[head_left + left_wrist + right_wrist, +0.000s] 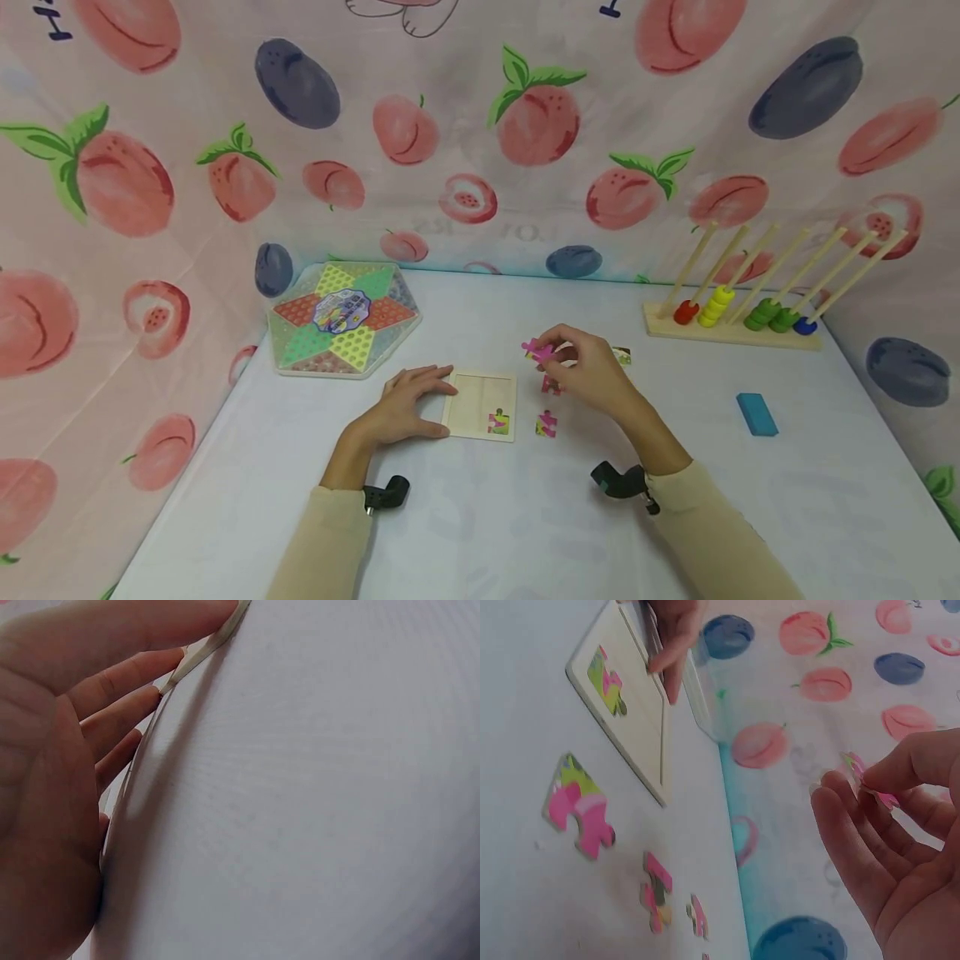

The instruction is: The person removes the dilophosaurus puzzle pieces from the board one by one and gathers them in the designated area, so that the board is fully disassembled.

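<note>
A square wooden puzzle tray (472,435) lies on the table, with one green and pink puzzle piece (498,422) in its near right corner. My left hand (408,407) rests at the tray's left edge, thumb and fingertips touching the frame, fingers spread. Above the table, to the right of the tray, my right hand (588,367) pinches a pink puzzle piece (537,350) between thumb and fingers. Below that hand lie a red and pink piece (551,385) and a pink and green piece (547,424). Another piece (622,356) shows partly behind the right hand.
A hexagonal Chinese checkers box (345,321) sits at the back left. At the back right stands a wooden peg rack (731,331) with colored beads on upright rods. A blue block (757,414) lies on the right. Fruit-print cloth (465,125) hangs behind the table.
</note>
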A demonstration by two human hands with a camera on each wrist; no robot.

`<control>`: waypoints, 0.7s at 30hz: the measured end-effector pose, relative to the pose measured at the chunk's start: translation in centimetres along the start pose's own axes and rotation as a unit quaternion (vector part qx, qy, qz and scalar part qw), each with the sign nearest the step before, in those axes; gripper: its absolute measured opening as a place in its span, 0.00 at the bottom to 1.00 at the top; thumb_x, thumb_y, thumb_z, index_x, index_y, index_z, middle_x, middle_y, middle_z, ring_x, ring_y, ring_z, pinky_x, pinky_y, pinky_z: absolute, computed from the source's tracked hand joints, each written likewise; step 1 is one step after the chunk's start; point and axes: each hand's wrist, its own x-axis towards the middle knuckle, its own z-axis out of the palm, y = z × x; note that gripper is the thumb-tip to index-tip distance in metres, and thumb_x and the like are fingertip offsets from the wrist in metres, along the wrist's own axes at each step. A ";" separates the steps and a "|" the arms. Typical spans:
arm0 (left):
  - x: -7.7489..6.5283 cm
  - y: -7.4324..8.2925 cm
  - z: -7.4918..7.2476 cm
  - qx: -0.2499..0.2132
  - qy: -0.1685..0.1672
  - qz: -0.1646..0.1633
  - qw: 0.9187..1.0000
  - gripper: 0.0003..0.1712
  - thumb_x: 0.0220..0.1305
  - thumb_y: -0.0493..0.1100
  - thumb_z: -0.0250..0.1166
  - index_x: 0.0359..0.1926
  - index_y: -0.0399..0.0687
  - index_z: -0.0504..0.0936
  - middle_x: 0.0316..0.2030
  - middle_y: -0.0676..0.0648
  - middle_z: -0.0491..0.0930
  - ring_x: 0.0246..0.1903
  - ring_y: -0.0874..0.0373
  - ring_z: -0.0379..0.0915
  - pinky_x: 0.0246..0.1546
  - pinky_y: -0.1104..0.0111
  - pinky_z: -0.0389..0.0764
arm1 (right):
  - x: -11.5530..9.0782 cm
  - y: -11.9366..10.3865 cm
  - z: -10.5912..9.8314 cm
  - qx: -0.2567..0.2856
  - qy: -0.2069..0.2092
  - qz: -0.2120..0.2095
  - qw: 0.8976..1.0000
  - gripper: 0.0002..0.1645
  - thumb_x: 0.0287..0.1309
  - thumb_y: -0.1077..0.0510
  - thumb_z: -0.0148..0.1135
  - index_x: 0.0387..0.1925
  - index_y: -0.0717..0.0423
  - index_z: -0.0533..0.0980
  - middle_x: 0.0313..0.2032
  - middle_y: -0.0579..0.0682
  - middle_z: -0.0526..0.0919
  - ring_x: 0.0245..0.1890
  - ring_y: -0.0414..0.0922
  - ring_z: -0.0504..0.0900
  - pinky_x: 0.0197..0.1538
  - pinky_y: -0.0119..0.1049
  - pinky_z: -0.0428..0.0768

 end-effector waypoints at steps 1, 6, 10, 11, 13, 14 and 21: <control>0.0 0.0 0.0 0.001 0.000 -0.001 1.000 0.32 0.49 0.45 0.80 0.58 0.57 0.83 0.78 0.51 0.62 0.81 0.46 0.46 0.79 0.42 0.34 | -0.1 0.1 -0.4 0.000 0.005 0.001 1.000 0.13 0.65 0.60 0.64 0.51 0.52 0.80 0.48 0.55 0.85 0.45 0.52 0.88 0.39 0.33 0.88; 0.0 -0.1 -0.1 0.004 0.000 -0.002 1.000 0.32 0.49 0.45 0.80 0.58 0.56 0.83 0.79 0.52 0.62 0.81 0.47 0.46 0.79 0.42 0.34 | -0.6 1.0 -1.8 0.003 0.013 0.002 1.000 0.15 0.67 0.60 0.64 0.54 0.53 0.80 0.50 0.56 0.84 0.47 0.56 0.89 0.41 0.37 0.90; 0.0 0.0 -0.1 0.006 0.000 0.001 1.000 0.32 0.49 0.45 0.80 0.58 0.57 0.83 0.79 0.51 0.62 0.81 0.46 0.46 0.79 0.41 0.34 | -1.4 2.3 -2.6 -0.011 0.014 0.013 1.000 0.16 0.66 0.59 0.65 0.54 0.52 0.81 0.51 0.56 0.84 0.45 0.55 0.88 0.38 0.36 0.89; 0.0 0.0 -0.1 0.005 -0.001 0.001 1.000 0.32 0.49 0.45 0.80 0.58 0.57 0.83 0.79 0.51 0.62 0.81 0.46 0.46 0.79 0.42 0.34 | -1.6 2.6 -2.8 -0.012 0.012 0.020 1.000 0.16 0.66 0.59 0.66 0.55 0.52 0.81 0.52 0.56 0.84 0.44 0.55 0.88 0.38 0.35 0.89; 0.0 0.0 -0.1 0.004 0.001 0.005 1.000 0.32 0.49 0.45 0.80 0.58 0.56 0.83 0.78 0.50 0.62 0.81 0.45 0.47 0.79 0.41 0.34 | -2.1 3.4 -3.1 -0.016 0.007 0.034 0.999 0.16 0.66 0.58 0.66 0.54 0.53 0.81 0.52 0.57 0.84 0.43 0.54 0.88 0.37 0.33 0.88; 0.0 0.0 -0.1 0.003 0.001 0.005 1.000 0.32 0.49 0.45 0.80 0.58 0.56 0.83 0.78 0.50 0.62 0.81 0.45 0.47 0.79 0.41 0.34 | -2.4 3.8 -3.2 -0.015 0.003 0.040 0.999 0.15 0.66 0.59 0.66 0.54 0.54 0.81 0.52 0.58 0.85 0.42 0.54 0.89 0.37 0.33 0.88; 0.0 -0.1 0.0 -0.003 0.003 0.009 1.000 0.32 0.49 0.46 0.80 0.57 0.57 0.83 0.78 0.50 0.63 0.80 0.44 0.48 0.78 0.40 0.34 | -4.3 6.1 -3.7 -0.022 -0.019 0.092 0.995 0.16 0.63 0.60 0.68 0.52 0.58 0.81 0.49 0.61 0.86 0.37 0.50 0.90 0.34 0.32 0.88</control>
